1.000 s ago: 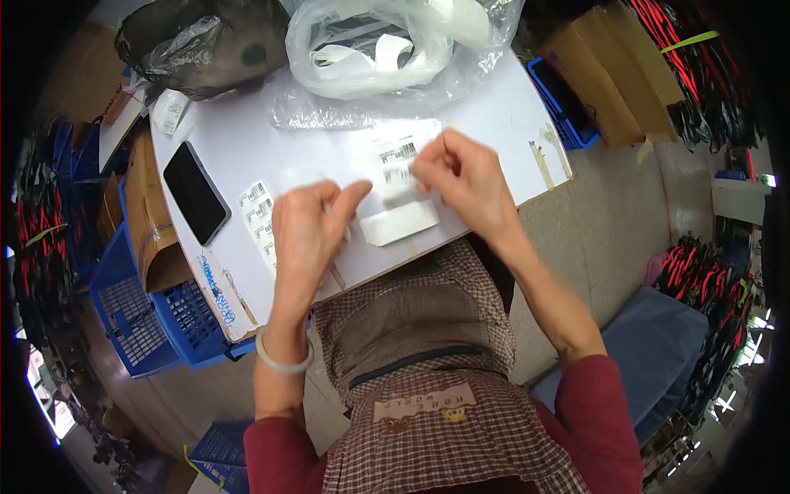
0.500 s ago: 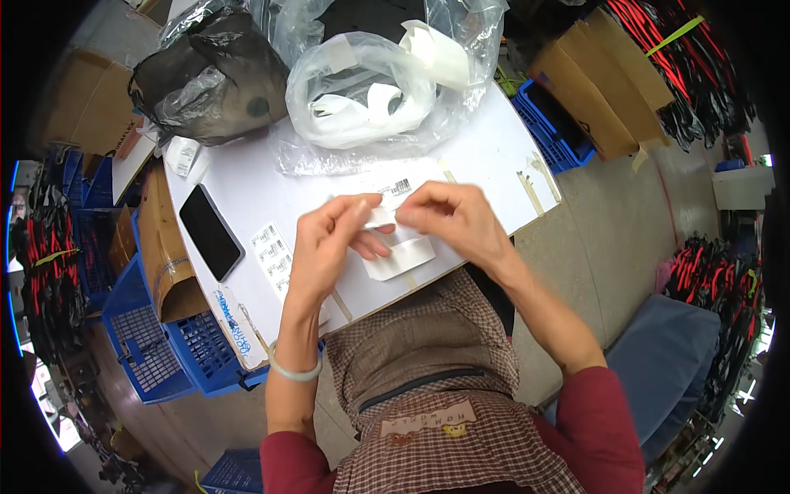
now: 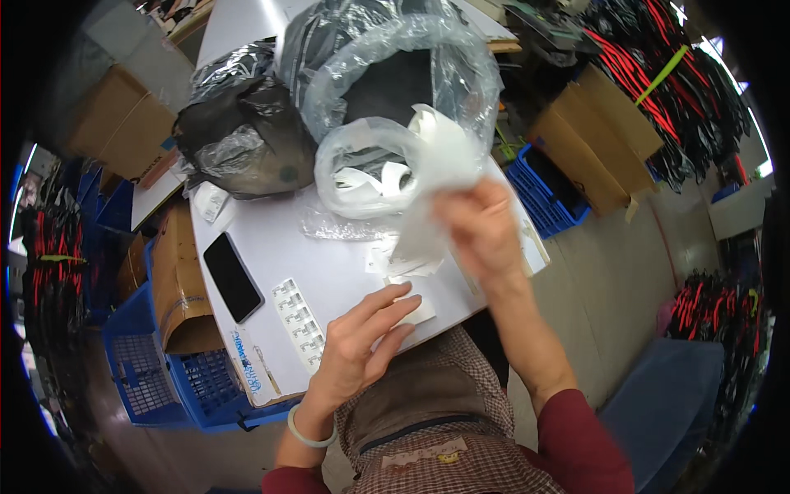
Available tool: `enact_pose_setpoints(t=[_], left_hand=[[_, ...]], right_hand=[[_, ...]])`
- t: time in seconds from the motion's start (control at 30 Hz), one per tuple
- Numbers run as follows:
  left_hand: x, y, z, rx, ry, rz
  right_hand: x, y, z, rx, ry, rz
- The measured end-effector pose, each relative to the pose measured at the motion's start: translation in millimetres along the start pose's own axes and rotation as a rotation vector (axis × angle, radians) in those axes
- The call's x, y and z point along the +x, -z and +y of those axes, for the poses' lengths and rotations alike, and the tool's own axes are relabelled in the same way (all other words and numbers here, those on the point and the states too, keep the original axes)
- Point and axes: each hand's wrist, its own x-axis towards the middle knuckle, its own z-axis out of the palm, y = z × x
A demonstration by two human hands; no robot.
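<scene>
My left hand rests low over the near edge of the white table, its fingers spread and holding nothing. Just beyond its fingertips lies a white strip of paper. Raised over the table to the right, my right hand is smeared by motion, its fingers closed on a thin whitish sheet. The sheet is blurred, so its exact kind cannot be made out. Below it are small white printed labels, partly covered. A curled white paper stands behind the sheet, at the rim of a clear plastic bag containing white pieces.
A phone and a sheet of barcode stickers lie on the table's left side. Farther back stand a black plastic bag and a larger clear-lined bag. Blue crates and cardboard boxes flank the table.
My hands have parted from their pinch over the table. The right hand rose and now has the whitish sheet; the left opened nearer to me. The view has tilted toward the table's far side.
</scene>
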Motion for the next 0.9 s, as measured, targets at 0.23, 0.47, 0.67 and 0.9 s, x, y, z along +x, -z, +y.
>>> enact_pose_setpoints(t=[0.23,0.47,0.67,0.9], left_hand=[[-68.4,53.9,-57.1,0.114,0.573,0.762],[-103.3,31.6,-83.7,0.589,0.818,0.543],[-105.9,39.7,-103.6,0.171,0.987,0.61],[-93.9,18.6,-88.7,0.676,0.823,0.563]], right_hand=[[94.3,112.7,28.6,-1.137,0.125,0.435],[94.8,93.8,63.6,-1.299,0.301,0.437],[97.7,101.9,59.8,-1.162,0.321,0.417],[100.2,112.0,68.0,-1.032,0.226,0.401]])
